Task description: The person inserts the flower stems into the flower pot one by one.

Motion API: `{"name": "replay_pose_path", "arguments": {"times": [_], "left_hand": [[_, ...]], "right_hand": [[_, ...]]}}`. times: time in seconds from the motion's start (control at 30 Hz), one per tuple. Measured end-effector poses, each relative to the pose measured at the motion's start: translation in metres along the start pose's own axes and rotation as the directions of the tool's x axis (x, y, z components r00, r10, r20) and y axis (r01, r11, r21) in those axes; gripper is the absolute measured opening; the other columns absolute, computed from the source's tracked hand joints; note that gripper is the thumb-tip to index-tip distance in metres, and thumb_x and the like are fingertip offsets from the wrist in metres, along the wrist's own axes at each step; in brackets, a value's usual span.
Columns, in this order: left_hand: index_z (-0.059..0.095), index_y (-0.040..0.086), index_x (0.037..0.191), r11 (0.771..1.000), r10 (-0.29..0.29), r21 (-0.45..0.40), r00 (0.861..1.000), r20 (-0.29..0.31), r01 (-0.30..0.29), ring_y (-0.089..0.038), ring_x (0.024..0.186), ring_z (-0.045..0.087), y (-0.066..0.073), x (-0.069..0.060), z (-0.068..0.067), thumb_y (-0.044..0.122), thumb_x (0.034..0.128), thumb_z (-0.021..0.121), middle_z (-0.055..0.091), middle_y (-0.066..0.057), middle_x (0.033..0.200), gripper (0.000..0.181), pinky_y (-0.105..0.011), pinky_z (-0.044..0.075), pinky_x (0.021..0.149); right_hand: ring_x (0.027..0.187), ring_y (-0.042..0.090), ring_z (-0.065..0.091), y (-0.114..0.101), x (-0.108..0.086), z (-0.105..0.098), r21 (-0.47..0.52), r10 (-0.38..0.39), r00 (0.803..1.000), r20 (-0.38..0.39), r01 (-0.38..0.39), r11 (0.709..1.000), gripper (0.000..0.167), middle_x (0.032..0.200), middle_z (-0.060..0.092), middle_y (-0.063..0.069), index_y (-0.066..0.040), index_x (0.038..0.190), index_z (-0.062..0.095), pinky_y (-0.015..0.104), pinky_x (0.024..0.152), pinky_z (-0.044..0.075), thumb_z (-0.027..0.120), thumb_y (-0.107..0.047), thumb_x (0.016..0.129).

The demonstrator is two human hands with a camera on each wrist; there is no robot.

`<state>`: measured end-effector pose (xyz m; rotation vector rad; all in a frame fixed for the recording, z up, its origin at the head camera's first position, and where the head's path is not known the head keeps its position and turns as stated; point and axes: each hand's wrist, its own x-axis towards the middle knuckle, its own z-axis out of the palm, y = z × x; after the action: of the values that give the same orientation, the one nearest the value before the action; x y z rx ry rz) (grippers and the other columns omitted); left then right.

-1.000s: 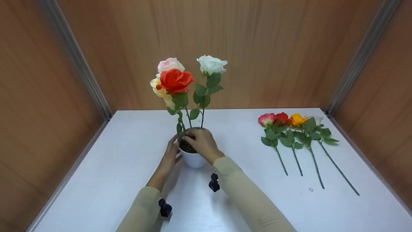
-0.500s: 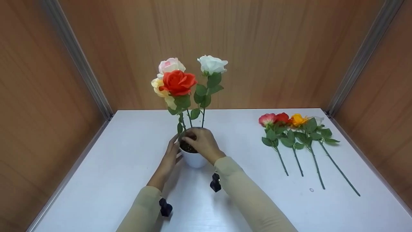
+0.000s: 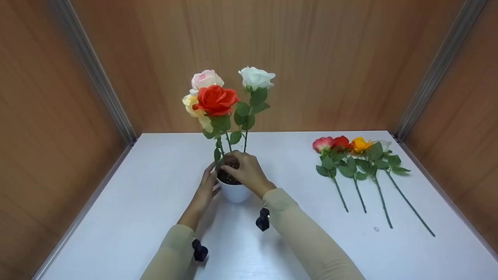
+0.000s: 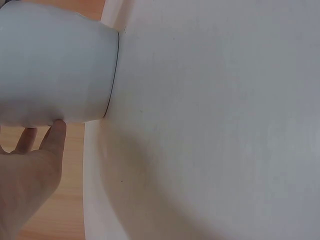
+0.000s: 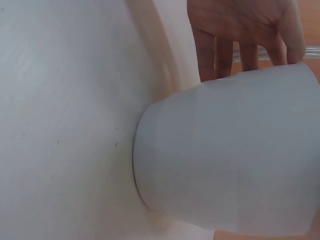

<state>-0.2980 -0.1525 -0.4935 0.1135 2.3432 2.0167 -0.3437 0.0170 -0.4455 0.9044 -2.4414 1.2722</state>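
Note:
A white flowerpot (image 3: 234,193) with dark soil (image 3: 229,179) stands upright on the table. My left hand (image 3: 203,194) rests against the pot's left side; its fairly straight fingers (image 5: 206,55) touch the wall in the right wrist view. Over the rim, my right hand (image 3: 249,171) pinches low on the stem of a red rose (image 3: 217,100); its fingertips are partly hidden. Behind the red rose rise a pale pink rose (image 3: 207,79) and a pale yellow bloom (image 3: 190,105). A white rose (image 3: 256,78) stands to their right.
On the table's right lie a pink rose (image 3: 323,144), a red rose (image 3: 341,142), an orange-yellow rose (image 3: 360,144) and a white rose (image 3: 384,145), stems toward me. A small clear ring-like bit (image 3: 376,229) lies near the stems. Wooden panels (image 3: 311,58) enclose the table.
The red rose has shifted slightly right and down, then stayed still. My right hand has lifted a little and its wrist has moved right, showing more soil. My left hand has stayed in place.

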Motion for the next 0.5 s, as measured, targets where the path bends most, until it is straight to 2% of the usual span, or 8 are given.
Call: {"name": "replay_pose_path", "arguments": {"times": [0.17, 0.3, 0.5], "left_hand": [[0.011, 0.024, 0.161, 1.000, 0.000, -0.004, 1.000, -0.001, 0.000, -0.042, 0.147, 0.024, -0.001, 0.000, 0.000, 0.049, 0.1085, 0.024, 0.018, -0.017, 0.164, 0.060, -0.052, 0.029, 0.118], [0.012, 0.025, 0.161, 1.000, -0.003, -0.006, 1.000, -0.011, 0.003, -0.042, 0.147, 0.025, -0.001, 0.000, 0.001, 0.047, 0.1091, 0.024, 0.019, -0.016, 0.164, 0.057, -0.052, 0.030, 0.117], [0.012, 0.025, 0.161, 1.000, 0.012, -0.011, 1.000, 0.002, -0.012, -0.042, 0.147, 0.024, 0.001, -0.001, 0.000, 0.048, 0.1091, 0.025, 0.017, -0.017, 0.164, 0.058, -0.053, 0.027, 0.118]], "right_hand": [[0.103, 0.012, 0.067, 0.002, -0.004, -0.004, -0.010, -0.055, 0.998, -0.006, 0.055, 0.998, 0.038, 0.113, 0.072, 0.002, -0.005, 0.124, 0.064, 0.023, 0.091, 0.054, 0.075, -0.022, 0.093], [0.107, 0.015, 0.065, 0.005, -0.009, -0.009, -0.033, -0.102, 0.995, 0.005, 0.103, 0.994, 0.038, 0.114, 0.073, 0.003, -0.006, 0.125, 0.065, 0.030, 0.096, 0.052, 0.076, -0.022, 0.092], [0.109, 0.016, 0.065, 0.007, -0.016, -0.022, -0.020, -0.096, 0.994, 0.045, 0.097, 0.995, 0.041, 0.117, 0.072, 0.005, -0.005, 0.128, 0.063, 0.032, 0.099, 0.052, 0.076, -0.018, 0.092]]}}
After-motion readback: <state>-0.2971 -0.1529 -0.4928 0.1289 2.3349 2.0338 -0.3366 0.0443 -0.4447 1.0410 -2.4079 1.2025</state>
